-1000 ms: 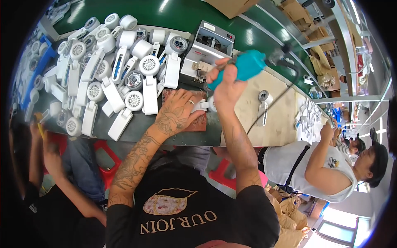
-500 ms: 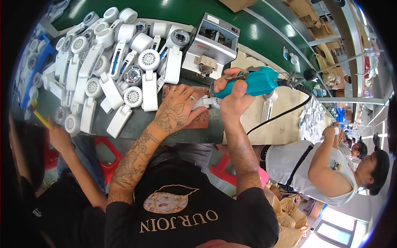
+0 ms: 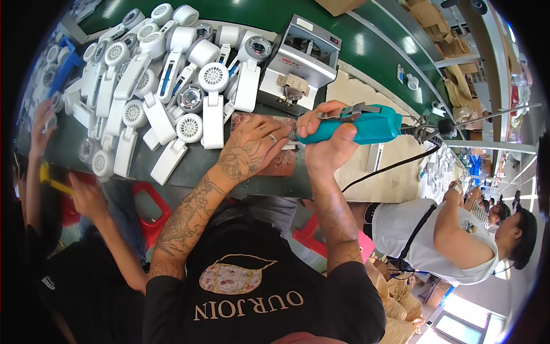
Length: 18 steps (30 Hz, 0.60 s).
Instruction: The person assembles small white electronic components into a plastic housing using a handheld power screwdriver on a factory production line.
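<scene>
My right hand (image 3: 331, 143) is wrapped round a teal electric screwdriver (image 3: 378, 124), which lies nearly level with its cable end to the right. Its tip points left, toward the fingers of my left hand (image 3: 250, 144). That tattooed hand is closed over a small white fan part (image 3: 289, 147) and presses it down on a reddish-brown pad (image 3: 276, 167). Most of the part is hidden under my fingers, and I cannot see where the screwdriver tip touches. Left of the pad lies a large pile of white handheld fans (image 3: 213, 114), some with open heads showing circuit boards.
A silver machine with an open top (image 3: 275, 77) stands behind the pad. To the right, brown paper (image 3: 395, 172) covers the bench, and a black cable (image 3: 389, 167) loops over it. One co-worker's hands (image 3: 91, 198) are at the left; another person (image 3: 435, 241) is at the right.
The screwdriver has turned more level and shifted right. My left fingers now cover more of the white part. At the far left, a co-worker's other hand has come up beside the blue bin.
</scene>
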Available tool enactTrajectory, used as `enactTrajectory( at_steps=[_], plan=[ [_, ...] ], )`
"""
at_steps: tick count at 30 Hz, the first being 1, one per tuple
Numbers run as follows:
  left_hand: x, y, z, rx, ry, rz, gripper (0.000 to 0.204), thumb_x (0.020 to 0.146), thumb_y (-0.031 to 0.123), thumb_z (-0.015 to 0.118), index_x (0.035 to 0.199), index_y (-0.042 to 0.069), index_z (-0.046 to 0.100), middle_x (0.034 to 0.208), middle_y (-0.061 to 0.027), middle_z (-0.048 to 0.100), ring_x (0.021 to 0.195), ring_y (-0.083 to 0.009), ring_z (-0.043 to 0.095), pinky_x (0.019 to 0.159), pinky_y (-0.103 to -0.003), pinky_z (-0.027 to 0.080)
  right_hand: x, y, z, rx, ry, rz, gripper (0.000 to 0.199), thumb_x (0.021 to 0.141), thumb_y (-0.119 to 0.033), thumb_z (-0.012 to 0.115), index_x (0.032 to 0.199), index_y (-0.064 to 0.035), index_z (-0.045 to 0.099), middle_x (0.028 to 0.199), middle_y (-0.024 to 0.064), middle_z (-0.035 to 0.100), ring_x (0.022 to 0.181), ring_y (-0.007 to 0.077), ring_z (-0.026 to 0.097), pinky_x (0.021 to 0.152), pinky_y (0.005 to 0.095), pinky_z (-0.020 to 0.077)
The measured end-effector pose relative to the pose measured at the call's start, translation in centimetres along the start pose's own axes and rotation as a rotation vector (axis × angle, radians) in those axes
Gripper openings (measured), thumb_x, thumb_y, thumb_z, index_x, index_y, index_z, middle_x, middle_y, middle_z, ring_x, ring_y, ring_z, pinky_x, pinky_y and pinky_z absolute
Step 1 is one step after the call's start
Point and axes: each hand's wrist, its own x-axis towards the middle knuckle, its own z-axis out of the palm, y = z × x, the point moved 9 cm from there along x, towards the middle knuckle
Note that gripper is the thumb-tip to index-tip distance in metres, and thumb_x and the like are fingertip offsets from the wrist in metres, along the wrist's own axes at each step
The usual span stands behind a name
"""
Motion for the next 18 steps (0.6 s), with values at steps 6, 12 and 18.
enactTrajectory(
  at_steps=[6,12,18],
  plan=[
    [0.1,0.6,-0.3,-0.001,-0.037,0.0,0.036,0.087,0.027,0.072,0.116,0.007,0.07,0.109,-0.0067,0.068,0.106,-0.0252,0.06,0.094,-0.038,0.049,0.2,-0.6,-0.3,-0.015,-0.029,-0.062,0.075,0.085,-0.07,0.064,0.104,0.0019,0.053,0.066,0.0075,0.052,0.056,0.0185,0.051,0.053,0.0331,0.0431],
    [0.0,0.4,0.1,0.005,-0.068,-0.023,0.042,0.086,0.032,0.073,0.119,0.007,0.069,0.113,-0.0071,0.067,0.108,-0.0257,0.059,0.095,-0.039,0.048,1.2,0.5,-2.5,0.005,-0.001,-0.04,0.059,0.09,-0.048,0.072,0.107,0.007,0.057,0.071,0.0068,0.057,0.062,0.0173,0.057,0.056,0.0293,0.0459],
    [0.0,0.3,0.1,-0.014,-0.069,-0.022,0.041,0.085,0.031,0.074,0.118,0.007,0.069,0.11,-0.0069,0.067,0.105,-0.0255,0.06,0.092,-0.039,0.049,1.0,0.9,-2.2,0.003,-0.038,-0.044,0.057,0.091,-0.046,0.072,0.106,0.0065,0.058,0.072,0.0072,0.058,0.063,0.0173,0.058,0.057,0.0292,0.0464]
  ],
)
